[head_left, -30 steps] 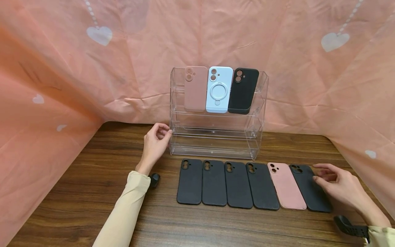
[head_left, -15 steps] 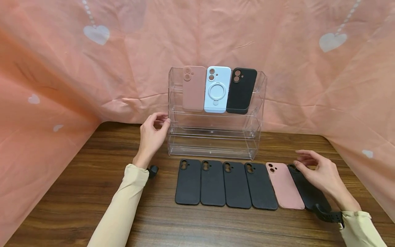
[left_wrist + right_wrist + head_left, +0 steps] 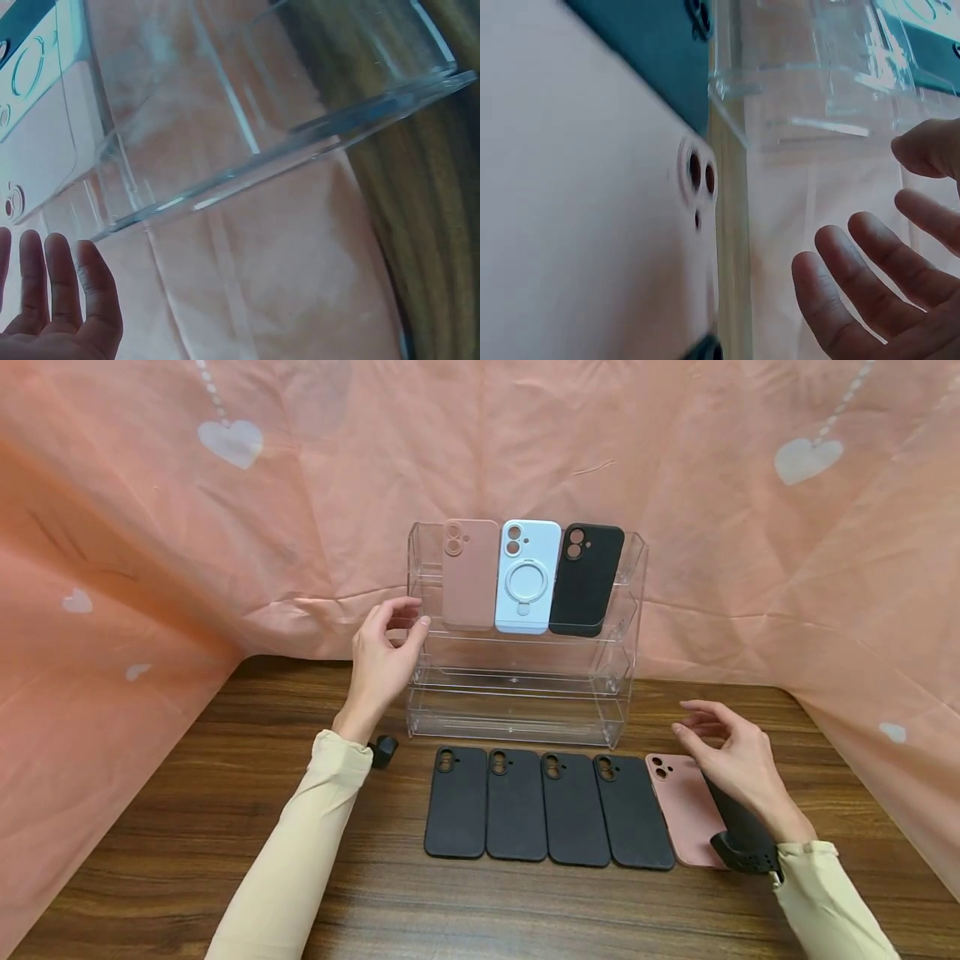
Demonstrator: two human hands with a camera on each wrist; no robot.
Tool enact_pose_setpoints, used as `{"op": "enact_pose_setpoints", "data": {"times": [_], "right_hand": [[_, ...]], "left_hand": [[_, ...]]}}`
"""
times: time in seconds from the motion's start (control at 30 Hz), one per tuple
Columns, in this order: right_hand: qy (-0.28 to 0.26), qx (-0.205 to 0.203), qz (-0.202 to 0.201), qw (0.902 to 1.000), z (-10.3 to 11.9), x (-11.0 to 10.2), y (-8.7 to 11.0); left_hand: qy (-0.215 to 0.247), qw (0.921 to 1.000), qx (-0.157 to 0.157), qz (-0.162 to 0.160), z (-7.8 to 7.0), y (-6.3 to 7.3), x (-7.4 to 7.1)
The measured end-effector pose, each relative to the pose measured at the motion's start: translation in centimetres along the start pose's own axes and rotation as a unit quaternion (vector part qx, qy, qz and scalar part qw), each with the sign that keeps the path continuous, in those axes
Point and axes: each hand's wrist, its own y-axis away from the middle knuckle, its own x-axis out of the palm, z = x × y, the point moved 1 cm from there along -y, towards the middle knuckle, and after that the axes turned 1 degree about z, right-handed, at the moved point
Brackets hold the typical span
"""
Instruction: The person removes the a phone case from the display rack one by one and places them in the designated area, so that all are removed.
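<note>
A clear tiered display rack (image 3: 517, 724) stands upright on the table with a pink phone case (image 3: 471, 585), a white phone case (image 3: 517, 614) with a ring and a black phone case (image 3: 588, 581) in its top tier. Beside the rack's left side is my left hand (image 3: 382, 652), fingers loosely bent and holding nothing; the left wrist view has its fingers (image 3: 64, 285) just off the rack's edge. My right hand (image 3: 738, 760) hovers empty above a flat pink phone case (image 3: 690, 818) and a partly hidden dark case (image 3: 738, 814), its fingers (image 3: 870, 292) spread.
Several black phone cases (image 3: 517, 806) lie in a row in front of the rack, left of the flat pink one. A pink cloth (image 3: 322, 510) with white hearts hangs behind and at both sides. The wooden table (image 3: 187, 827) extends around them.
My left hand has risen along the rack's left side and shifted slightly right. The right hand has moved left and upward, from the dark case at the row's end toward the pink one.
</note>
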Motion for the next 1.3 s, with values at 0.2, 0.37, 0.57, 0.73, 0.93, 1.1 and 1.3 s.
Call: {"op": "enact_pose_setpoints", "data": {"times": [0.2, 0.37, 0.57, 0.73, 0.93, 1.1, 1.3], "right_hand": [[-0.042, -0.002, -0.002, 0.9991, 1.1, 1.4, -0.8], [-0.068, 0.005, 0.004, 0.9977, 2.1, 2.8, -1.3], [-0.083, 0.013, -0.009, 0.9964, 2.8, 4.1, -1.9], [-0.098, 0.018, -0.019, 0.9948, 3.2, 4.9, -2.4], [-0.127, 0.033, -0.022, 0.9911, 3.4, 5.7, -2.7], [-0.15, 0.041, -0.032, 0.9874, 3.7, 6.1, -3.0], [-0.164, 0.042, -0.038, 0.9849, 3.6, 6.5, -3.2]], "left_hand": [[-0.003, 0.9999, 0.008, 0.006, -0.5, -1.4, 0.5], [-0.014, 0.9999, 0.006, 0.007, -1.0, -2.3, 0.6], [-0.016, 0.9996, 0.012, 0.018, -2.0, -3.3, 1.1], [0.004, 0.9997, 0.008, 0.023, -2.6, -4.3, 1.7], [0.015, 0.9998, 0.001, 0.016, -2.7, -5.1, 2.6], [0.0, 0.9998, -0.02, 0.002, -2.8, -5.6, 3.1], [-0.022, 0.9985, -0.05, -0.002, -3.1, -5.9, 3.5]]}}
